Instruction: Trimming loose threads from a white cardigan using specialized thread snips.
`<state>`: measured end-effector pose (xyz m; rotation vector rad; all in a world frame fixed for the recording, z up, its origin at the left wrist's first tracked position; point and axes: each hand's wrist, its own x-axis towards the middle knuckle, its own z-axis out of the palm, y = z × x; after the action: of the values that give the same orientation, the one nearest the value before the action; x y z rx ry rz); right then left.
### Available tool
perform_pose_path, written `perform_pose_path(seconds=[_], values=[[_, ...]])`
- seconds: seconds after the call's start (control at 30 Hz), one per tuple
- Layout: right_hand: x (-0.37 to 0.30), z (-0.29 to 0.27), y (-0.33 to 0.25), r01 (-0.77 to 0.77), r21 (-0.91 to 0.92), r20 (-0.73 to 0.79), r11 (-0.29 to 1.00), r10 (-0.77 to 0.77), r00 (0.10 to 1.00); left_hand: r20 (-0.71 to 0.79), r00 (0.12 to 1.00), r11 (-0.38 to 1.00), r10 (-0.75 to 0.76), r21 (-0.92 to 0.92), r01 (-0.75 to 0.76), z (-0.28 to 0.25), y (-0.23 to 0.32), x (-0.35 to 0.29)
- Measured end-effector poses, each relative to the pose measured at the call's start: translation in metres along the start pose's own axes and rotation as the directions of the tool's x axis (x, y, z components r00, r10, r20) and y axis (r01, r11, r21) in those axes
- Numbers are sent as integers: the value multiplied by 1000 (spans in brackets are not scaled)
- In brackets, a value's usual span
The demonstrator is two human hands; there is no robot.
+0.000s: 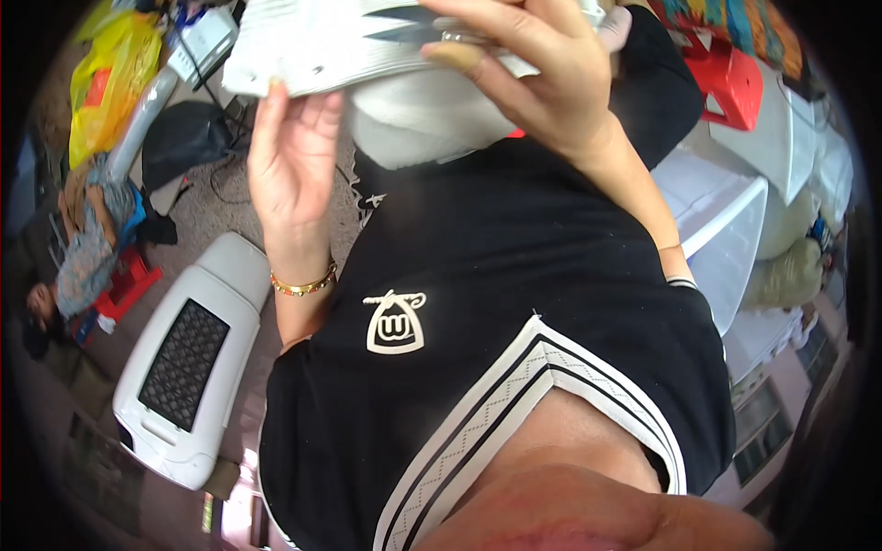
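A white ribbed knit cloth (322, 60) with dark pointed shapes and a small dark stud near its lower edge spans the top of the view. My left hand (294, 151), a gold beaded bracelet at its wrist, pinches that lower edge between thumb and fingers. From the right, my right hand (551, 73) reaches over the cloth with its thumb and fingers closed round a small shiny metal thing (459, 37), too partly covered to name. A yellowish cover wraps the tip of the right thumb. More plain white cloth (413, 119) bunches below, over my lap.
On the left stand a white padded machine-like piece with a black quilted panel (188, 363), a yellow plastic bag (110, 83) and a black bag (188, 142). Another person (92, 230) sits on a red stool. At right are a red plastic stool (726, 83) and a translucent bin (726, 211).
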<state>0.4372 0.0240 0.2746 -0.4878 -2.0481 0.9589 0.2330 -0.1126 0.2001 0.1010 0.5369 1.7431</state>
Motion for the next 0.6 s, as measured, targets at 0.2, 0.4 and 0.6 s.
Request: perform_pose_path(seconds=[0.2, 0.4, 0.6], values=[[-47, -49, 41, -97, -104, -298, 990, 62, 953, -71, 996, 997, -52, -59, 48, -17, 15, 15], [-104, -65, 58, -242, -125, -283, 962, 200, 938, -79, 996, 999, -33, 31, 35, -19, 32, 22], [-102, -41, 70, 3, 8, -234, 1000, -1, 972, -91, 995, 995, -44, 91, 52, -25, 33, 27]])
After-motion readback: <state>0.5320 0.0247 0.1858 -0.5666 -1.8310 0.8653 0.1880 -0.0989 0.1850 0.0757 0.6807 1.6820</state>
